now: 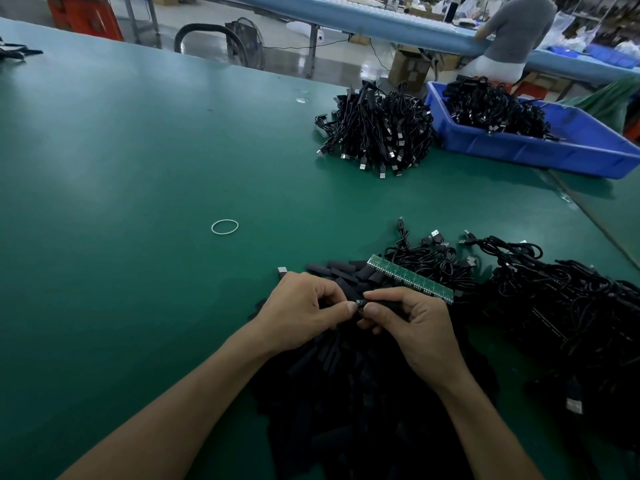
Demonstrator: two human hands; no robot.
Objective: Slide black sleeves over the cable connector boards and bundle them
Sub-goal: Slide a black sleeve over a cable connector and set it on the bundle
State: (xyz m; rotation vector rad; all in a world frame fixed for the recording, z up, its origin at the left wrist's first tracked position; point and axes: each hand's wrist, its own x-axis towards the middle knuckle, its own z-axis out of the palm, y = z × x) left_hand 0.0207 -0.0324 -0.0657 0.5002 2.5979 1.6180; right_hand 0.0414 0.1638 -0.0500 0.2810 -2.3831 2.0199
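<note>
While both hands work low at about five o'clock on the green table (138, 150), they meet fingertip to fingertip over a heap of loose sleeves (346, 382). The left hand (303, 308) has its fingers curled in, thumb and forefinger pinching a small dark connector end (359, 303). The right hand (417, 327) pinches one black sleeve (388, 302) between thumb and forefinger, its other fingers folded beneath. Sleeve and connector end touch at the point where the thumbs face each other. It is too dark there to tell how far one sits inside the other.

Just beyond the right hand, toward one o'clock, lies a green strip of connector boards (410, 283) – tilted across the sleeve heap, with black USB cables (571, 306) tangled at three o'clock. A single metal USB plug (282, 270) shows just past the left knuckles. Well apart at ten o'clock from the hands, a pale rubber band (224, 226) lies flat on the table.

Far up at twelve o'clock sits a pile of bundled cables (377, 133), plugs pointing this way – and just beside it at one o'clock a blue bin (554, 150) holds more. Beyond the table edge, a person in a grey top (516, 26) sits at another bench, and a floor fan (246, 41) stands at eleven o'clock.
</note>
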